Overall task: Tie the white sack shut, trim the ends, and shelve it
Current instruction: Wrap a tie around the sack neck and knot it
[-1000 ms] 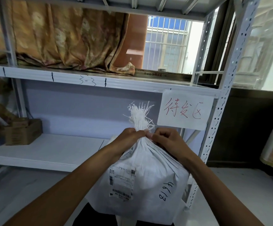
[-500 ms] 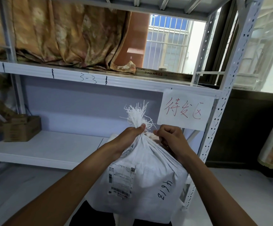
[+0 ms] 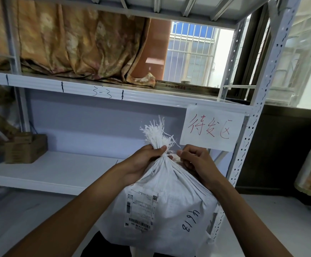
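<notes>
Head view: white sack (image 3: 162,206) sits upright in front of the person, low centre of frame, just before the white shelf (image 3: 54,171) and beside the perforated upright post (image 3: 243,154). Its mouth is gathered into a tight neck w/ a frayed tuft (image 3: 155,135) of loose strands standing up above it. Left hand (image 3: 145,160) is clenched round the neck right under the tuft, thumb across the front. Right hand (image 3: 195,160) is curled in at the neck's other side, fingertips pinching something small there; prob. a tie end, but too small to tell. Shipping label (image 3: 141,210) and handwritten digits show on the sack's front. Paper sign (image 3: 211,127) w/ red writing hangs off the upper shelf edge, just behind the tuft. Cardboard box (image 3: 25,148) sits far left on the shelf, well apart.

Step in hand, as I read it: tying, i.e. cinching the neck; knot not visibly finished. No cutter in view, so trimming isn't begun. Next move calls for keeping the left grip firm so the neck doesn't loosen while the right pulls the tie snug. Then trim the tuft and lift the sack onto the shelf, which has bare room beside the box.
</notes>
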